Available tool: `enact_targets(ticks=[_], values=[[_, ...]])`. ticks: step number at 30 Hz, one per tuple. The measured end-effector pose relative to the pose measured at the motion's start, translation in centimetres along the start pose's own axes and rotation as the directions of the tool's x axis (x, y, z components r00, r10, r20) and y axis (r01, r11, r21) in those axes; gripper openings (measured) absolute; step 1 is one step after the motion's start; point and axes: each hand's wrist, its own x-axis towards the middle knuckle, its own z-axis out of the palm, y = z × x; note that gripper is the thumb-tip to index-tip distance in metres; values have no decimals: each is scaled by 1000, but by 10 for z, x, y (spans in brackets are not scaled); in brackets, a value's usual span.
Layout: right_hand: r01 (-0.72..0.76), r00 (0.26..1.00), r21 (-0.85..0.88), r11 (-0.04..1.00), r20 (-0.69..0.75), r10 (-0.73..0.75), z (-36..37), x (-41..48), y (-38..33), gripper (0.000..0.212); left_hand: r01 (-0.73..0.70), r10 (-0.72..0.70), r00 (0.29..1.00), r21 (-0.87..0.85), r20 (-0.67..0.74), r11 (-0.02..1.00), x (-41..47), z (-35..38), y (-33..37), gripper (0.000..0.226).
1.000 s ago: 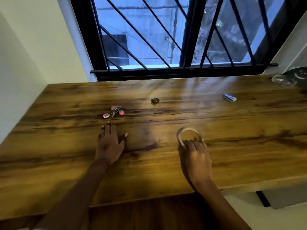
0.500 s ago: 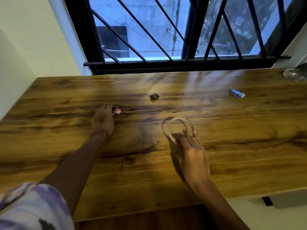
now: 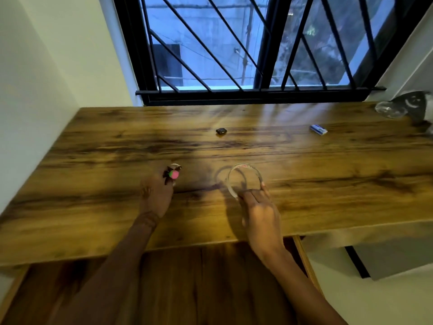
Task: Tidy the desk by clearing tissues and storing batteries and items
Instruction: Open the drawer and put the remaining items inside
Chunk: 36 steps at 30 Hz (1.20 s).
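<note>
At the left, the left hand reaches forward palm down over the bench. Its fingers are curled round a small pink-and-green trinket that sticks out past the fingertips. I cannot tell whether it rests on the wood or hangs just above it.

Just right of it stands a clear ring, tilted up on its near edge with its shadow falling to the left. The right hand pinches that near rim between thumb and fingers, wrist low and forearm running straight back to the body.

Both held things lie forward of the bench's near edge. Below that edge shows what looks like an open drawer. If that is where they are to be stored, both hands must draw back and down.

Beyond and between the hands lies a small dark item, well apart from both and somewhat nearer the right. Farther right, near the back, lies a blue-and-white block, its long axis running roughly left to right; the right hand is plainly nearer to it. At the far right corner sits a clear plastic object.
</note>
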Motion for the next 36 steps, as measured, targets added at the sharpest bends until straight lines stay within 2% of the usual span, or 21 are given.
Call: enact_targets(ticks=[2, 5, 10, 13, 15, 18, 21, 25, 30, 36], values=[[-9, 999, 32, 999, 45, 7, -7, -24, -8, 34, 11, -7, 999, -112, 31, 994, -37, -15, 5, 25], [-20, 997, 41, 999, 76, 17, -17, -66, -19, 42, 11, 1, 997, -151, 77, 989, -93, -34, 10, 25], [-27, 996, 45, 999, 84, 23, -30, -148, -32, 35, 134, -124, 982, -67, 144, 989, -186, -53, 9, 30], [-52, 977, -13, 999, 205, 54, -28, -199, -29, 39, 274, -250, 934, -61, 255, 960, -236, -53, -7, 34], [-75, 942, -90, 993, 320, 100, -24, -226, -27, 42, 318, -300, 901, -6, 314, 948, -264, -48, -19, 36], [-129, 839, -134, 983, 513, 180, -18, -247, -25, 29, 351, -352, 846, 78, 401, 933, -292, -36, -29, 39], [-179, 773, -167, 970, 586, 244, -12, -257, -23, 30, 374, -391, 812, 127, 433, 919, -306, -29, -30, 41], [-200, 731, -213, 956, 618, 290, -7, -263, -22, 29, 323, -352, 817, 144, 456, 935, -314, -18, -33, 39], [-220, 717, -227, 949, 622, 315, -4, -266, -19, 28, 272, -314, 827, 158, 466, 949, -314, -10, -32, 33], [-191, 778, -156, 969, 578, 247, -15, -266, -17, 35, 267, -313, 836, 164, 450, 950, -313, -5, -25, 36]])
